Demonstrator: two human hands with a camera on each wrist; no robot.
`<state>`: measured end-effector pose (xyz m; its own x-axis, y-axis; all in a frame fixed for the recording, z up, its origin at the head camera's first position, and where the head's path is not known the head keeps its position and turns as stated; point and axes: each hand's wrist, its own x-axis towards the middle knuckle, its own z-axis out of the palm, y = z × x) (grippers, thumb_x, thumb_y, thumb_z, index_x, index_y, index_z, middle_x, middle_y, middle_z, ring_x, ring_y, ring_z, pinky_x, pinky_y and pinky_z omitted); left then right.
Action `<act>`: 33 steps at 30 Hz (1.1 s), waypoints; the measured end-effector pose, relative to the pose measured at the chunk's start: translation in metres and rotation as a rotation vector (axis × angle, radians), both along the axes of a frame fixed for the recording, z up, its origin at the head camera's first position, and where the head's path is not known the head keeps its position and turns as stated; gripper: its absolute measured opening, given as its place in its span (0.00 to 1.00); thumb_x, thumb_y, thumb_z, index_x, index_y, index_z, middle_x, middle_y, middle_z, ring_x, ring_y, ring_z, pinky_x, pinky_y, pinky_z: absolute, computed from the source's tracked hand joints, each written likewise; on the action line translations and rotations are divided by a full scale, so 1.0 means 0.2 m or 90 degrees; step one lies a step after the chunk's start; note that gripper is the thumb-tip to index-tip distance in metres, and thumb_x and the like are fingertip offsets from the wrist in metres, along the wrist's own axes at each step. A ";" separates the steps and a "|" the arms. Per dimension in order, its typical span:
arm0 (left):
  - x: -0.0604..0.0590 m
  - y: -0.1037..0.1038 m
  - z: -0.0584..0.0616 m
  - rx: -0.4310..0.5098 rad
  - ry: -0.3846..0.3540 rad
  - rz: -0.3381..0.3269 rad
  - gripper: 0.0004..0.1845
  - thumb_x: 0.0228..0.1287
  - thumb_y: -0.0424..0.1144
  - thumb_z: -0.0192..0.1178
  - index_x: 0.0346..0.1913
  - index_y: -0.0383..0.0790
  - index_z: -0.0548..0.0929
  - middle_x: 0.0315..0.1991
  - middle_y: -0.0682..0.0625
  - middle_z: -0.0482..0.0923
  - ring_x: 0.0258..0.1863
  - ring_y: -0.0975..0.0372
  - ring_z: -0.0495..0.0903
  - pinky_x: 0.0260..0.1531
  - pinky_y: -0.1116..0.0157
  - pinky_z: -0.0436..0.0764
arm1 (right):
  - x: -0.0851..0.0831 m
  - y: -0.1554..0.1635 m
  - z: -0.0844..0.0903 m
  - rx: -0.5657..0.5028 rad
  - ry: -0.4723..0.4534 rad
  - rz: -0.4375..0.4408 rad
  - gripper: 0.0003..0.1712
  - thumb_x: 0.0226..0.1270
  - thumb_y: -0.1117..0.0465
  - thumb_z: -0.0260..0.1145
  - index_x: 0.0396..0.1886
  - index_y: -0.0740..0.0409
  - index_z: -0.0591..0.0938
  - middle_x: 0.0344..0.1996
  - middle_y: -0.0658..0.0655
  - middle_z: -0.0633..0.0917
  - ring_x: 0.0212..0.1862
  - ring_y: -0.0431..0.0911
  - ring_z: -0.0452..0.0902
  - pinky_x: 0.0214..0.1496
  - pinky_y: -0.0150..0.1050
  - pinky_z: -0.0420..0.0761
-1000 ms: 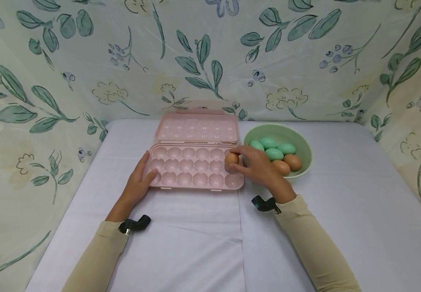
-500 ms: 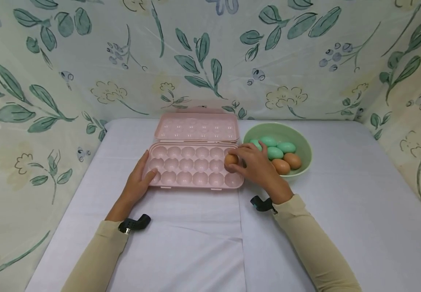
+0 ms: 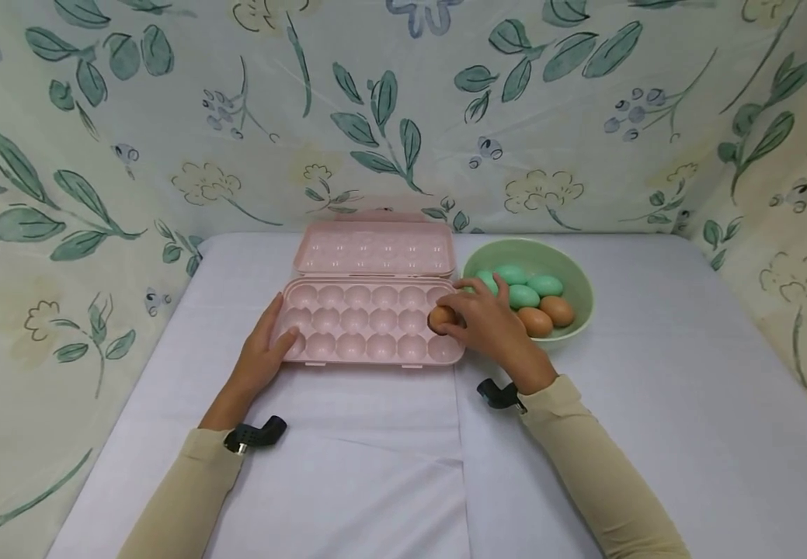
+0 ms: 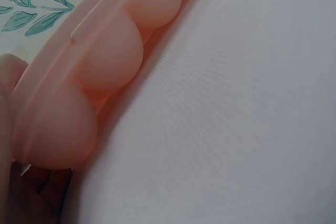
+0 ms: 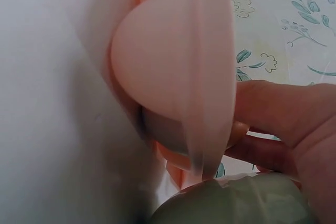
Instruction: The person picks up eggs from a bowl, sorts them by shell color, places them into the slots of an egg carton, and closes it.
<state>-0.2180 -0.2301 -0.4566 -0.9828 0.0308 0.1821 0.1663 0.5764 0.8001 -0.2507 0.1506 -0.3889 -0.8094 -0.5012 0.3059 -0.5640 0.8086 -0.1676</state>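
A pink plastic egg carton (image 3: 354,320) lies opened on the white cloth, its lid (image 3: 375,248) folded back behind it. My left hand (image 3: 259,355) grips the left end, thumb on the rim and fingers beneath, as the left wrist view shows. With thumb and fingers, my right hand (image 3: 492,328) pinches a brown egg (image 3: 440,319) at the right-end cup of the middle row. In the right wrist view a dark shape shows through a cup (image 5: 165,129), while the hand covers most of the egg. The other visible cups hold nothing.
Right of the carton stands a green bowl (image 3: 578,268) with several green eggs (image 3: 523,296) and brown eggs (image 3: 557,310). It sits close beside the right hand. A floral cloth (image 3: 389,116) hangs behind the white-covered table (image 3: 375,466).
The egg in my right hand has shifted slightly nearer and lower at the middle-row cup, and some fingers have lifted. My left hand stays on the carton. The head view has tilted slightly.
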 end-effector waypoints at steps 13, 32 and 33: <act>-0.01 -0.01 -0.02 -0.018 0.007 -0.003 0.39 0.70 0.52 0.52 0.78 0.48 0.48 0.77 0.47 0.47 0.75 0.52 0.46 0.71 0.48 0.48 | 0.00 0.00 0.00 0.021 0.018 0.000 0.24 0.55 0.47 0.74 0.51 0.49 0.85 0.46 0.52 0.85 0.62 0.52 0.67 0.62 0.65 0.59; 0.00 -0.02 -0.01 -0.015 0.018 -0.006 0.38 0.71 0.51 0.51 0.78 0.47 0.48 0.77 0.46 0.47 0.75 0.52 0.46 0.71 0.48 0.49 | -0.02 0.03 0.03 -0.145 -0.011 0.094 0.20 0.58 0.60 0.73 0.50 0.61 0.84 0.50 0.59 0.84 0.58 0.55 0.73 0.61 0.52 0.71; 0.00 -0.02 -0.01 -0.012 0.016 -0.006 0.38 0.71 0.51 0.51 0.78 0.47 0.48 0.77 0.46 0.47 0.75 0.52 0.46 0.71 0.48 0.49 | -0.02 0.04 0.04 -0.163 -0.022 0.097 0.21 0.58 0.61 0.72 0.51 0.62 0.83 0.50 0.60 0.84 0.59 0.55 0.74 0.61 0.51 0.72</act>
